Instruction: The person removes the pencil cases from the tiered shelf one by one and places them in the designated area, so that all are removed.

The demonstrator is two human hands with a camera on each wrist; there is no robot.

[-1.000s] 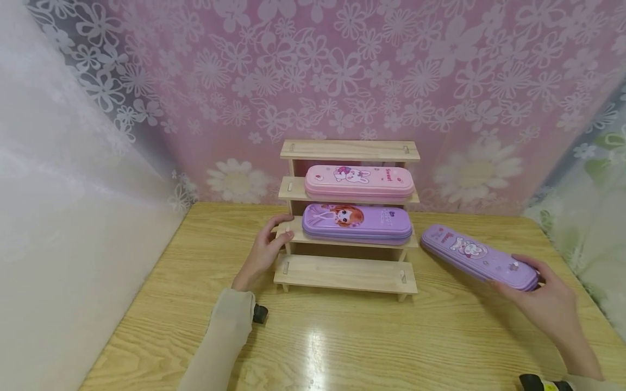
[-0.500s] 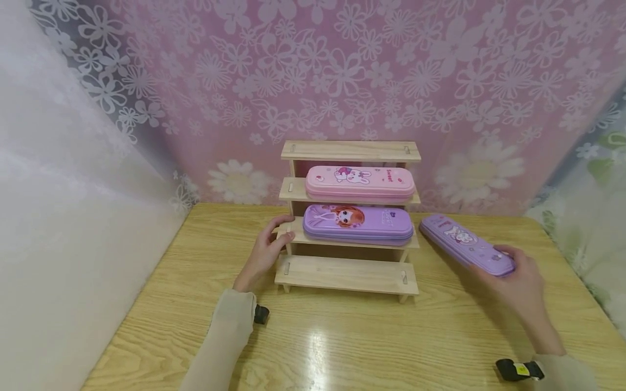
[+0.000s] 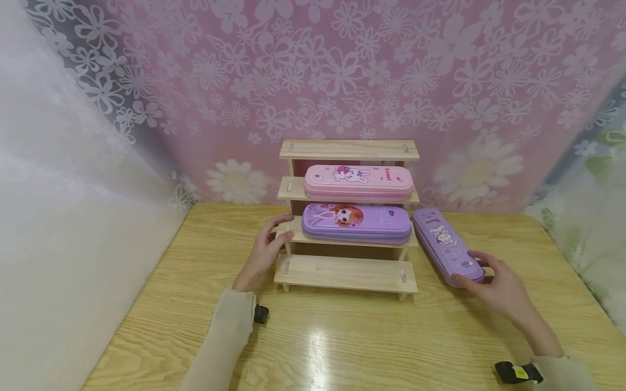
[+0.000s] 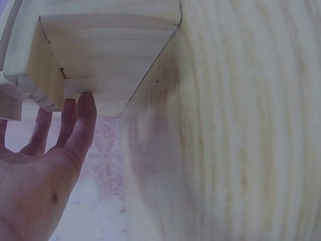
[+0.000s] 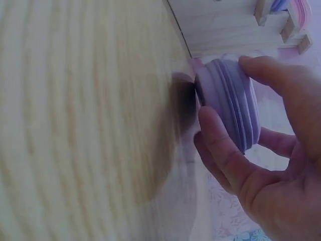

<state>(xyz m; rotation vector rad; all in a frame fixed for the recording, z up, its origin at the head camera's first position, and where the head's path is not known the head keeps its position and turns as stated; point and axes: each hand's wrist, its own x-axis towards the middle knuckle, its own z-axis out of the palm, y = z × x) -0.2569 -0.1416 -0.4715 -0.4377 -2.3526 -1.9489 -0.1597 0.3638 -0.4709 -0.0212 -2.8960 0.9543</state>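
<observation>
From where I stand, the right hand (image 3: 504,289) has the lilac case (image 3: 447,245) by its near end, thumb on the left long side and fingers on the right, spread no wider than the case itself. The case slants, its far end toward the left, just beside the right side of the wooden rack (image 3: 344,273); I can't tell whether the two touch. A rabbit picture sits on its lid, and a zip runs round its side. A shadow falls on the surface (image 3: 195,271) beside it.

Over at the left, the left hand (image 3: 266,248) is bent round the end of the rack's second shelf from the bottom, thumb on top and other fingers against the side panel.

The rack rises in four steps from near to far. On that same second shelf lies the purple case (image 3: 357,224), with a red-haired girl on its lid; one step higher and farther lies the pink case (image 3: 359,181), marked "Sweet". Behind everything hangs a pink flowered curtain (image 3: 342,70). Each wrist wears a black strap (image 3: 261,314).
</observation>
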